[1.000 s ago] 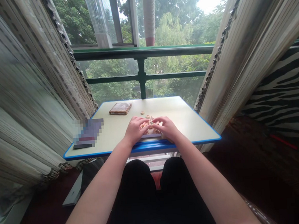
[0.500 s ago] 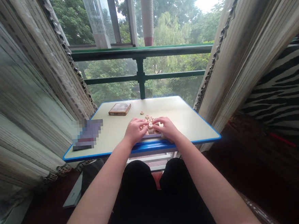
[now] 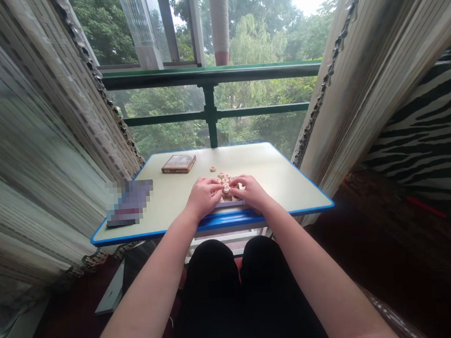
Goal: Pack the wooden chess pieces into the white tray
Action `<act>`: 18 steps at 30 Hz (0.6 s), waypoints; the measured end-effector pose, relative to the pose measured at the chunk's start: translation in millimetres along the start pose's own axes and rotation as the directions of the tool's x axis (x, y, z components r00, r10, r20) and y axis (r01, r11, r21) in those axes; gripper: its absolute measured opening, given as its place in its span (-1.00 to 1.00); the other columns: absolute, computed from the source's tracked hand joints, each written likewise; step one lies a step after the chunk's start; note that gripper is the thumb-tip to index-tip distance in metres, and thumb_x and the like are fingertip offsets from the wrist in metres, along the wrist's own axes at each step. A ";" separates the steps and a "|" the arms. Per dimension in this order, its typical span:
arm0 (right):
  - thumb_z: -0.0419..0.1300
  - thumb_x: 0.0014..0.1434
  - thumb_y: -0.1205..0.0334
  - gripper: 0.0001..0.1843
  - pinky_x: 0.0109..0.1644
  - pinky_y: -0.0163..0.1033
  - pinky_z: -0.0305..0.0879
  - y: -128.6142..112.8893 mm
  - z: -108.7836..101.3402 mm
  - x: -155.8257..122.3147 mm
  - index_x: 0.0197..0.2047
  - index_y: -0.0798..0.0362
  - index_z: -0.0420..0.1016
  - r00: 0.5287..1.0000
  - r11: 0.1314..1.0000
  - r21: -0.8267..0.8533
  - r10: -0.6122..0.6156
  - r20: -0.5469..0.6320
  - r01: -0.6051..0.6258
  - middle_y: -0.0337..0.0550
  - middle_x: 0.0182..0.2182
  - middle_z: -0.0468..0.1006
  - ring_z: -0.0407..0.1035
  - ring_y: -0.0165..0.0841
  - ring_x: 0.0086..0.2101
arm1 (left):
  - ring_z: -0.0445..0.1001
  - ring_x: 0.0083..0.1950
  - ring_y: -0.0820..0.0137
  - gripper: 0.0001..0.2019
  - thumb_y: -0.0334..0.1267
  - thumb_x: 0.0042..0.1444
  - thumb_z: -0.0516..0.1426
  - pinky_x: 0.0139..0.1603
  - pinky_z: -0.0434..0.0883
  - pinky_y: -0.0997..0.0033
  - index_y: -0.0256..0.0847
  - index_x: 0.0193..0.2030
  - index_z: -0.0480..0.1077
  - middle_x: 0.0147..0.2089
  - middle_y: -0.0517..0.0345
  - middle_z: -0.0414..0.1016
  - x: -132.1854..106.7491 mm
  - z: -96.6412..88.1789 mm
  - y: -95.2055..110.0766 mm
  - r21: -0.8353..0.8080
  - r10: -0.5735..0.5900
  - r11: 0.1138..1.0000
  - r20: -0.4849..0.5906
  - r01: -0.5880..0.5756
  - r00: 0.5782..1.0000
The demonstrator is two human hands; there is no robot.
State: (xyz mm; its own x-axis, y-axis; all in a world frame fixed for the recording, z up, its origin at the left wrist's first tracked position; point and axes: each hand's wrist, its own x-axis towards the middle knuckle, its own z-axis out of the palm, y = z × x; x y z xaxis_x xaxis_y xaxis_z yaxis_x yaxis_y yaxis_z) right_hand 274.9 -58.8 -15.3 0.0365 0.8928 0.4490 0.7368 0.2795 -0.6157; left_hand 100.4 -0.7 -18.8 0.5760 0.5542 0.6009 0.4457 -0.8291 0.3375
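Observation:
Over a shallow box (image 3: pixel 230 204) at the table's near edge, a round wooden Chinese chess piece (image 3: pixel 226 188) sits between my two hands. My left hand (image 3: pixel 203 197) pinches its left side with bent fingers. From the other side, the fingertips of my right hand (image 3: pixel 252 192) close on the same piece. Several more round pieces with dark markings lie in the box beneath and beyond my fingers, partly covered by them. Just past the box is another piece (image 3: pixel 221 175), and a lone piece (image 3: pixel 212 169) lies farther off on the tabletop.
The cream table (image 3: pixel 284 185) has a blue rim. A flat brown box (image 3: pixel 179 163) lies at its back left, and a blurred-out dark item (image 3: pixel 131 202) near the left edge. Curtains (image 3: pixel 102 121) hang on both sides. A green railing (image 3: pixel 157 80) stands behind.
The view has shifted slightly, and my knees appear a little closer together. Both hands stay at the same piece, with hardly any visible finger movement.

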 end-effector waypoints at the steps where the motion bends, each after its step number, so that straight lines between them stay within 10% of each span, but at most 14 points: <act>1: 0.26 -0.02 0.16 -0.85 -0.01 -0.13 0.16 0.3 0.4 -0.3 -0.36 0.03 0.55 1.000 1.000 -0.005 0.010 -0.004 -0.010 -0.12 -0.32 0.52 0.33 -0.28 -0.21 | 0.34 -0.12 0.26 -0.80 -0.28 0.02 0.09 0.01 0.31 0.19 -0.14 -0.29 0.56 -0.22 0.12 0.53 0.1 0.0 0.0 0.004 0.002 1.000 -0.003 -0.002 1.000; 18: 0.22 0.02 0.17 -0.86 0.09 -0.10 0.05 -3.3 -2.0 -2.8 -0.37 -0.01 0.59 0.999 0.999 -0.013 0.048 0.023 -0.047 -0.15 -0.23 0.48 0.23 -0.25 -0.10 | 0.33 -0.10 0.29 -0.82 -0.27 0.03 0.10 0.04 0.29 0.23 -0.15 -0.35 0.55 -0.22 0.13 0.51 0.6 -1.6 2.6 0.016 -0.004 1.000 0.016 0.004 1.000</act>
State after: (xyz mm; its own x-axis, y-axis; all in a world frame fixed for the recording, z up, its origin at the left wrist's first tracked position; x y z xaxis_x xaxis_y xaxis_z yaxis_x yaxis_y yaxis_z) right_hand 273.8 -63.0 -13.2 0.0558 0.9132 0.4038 0.7432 0.2321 -0.6275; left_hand 100.9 -2.7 -16.4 0.5851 0.5588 0.5877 0.4589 -0.8256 0.3282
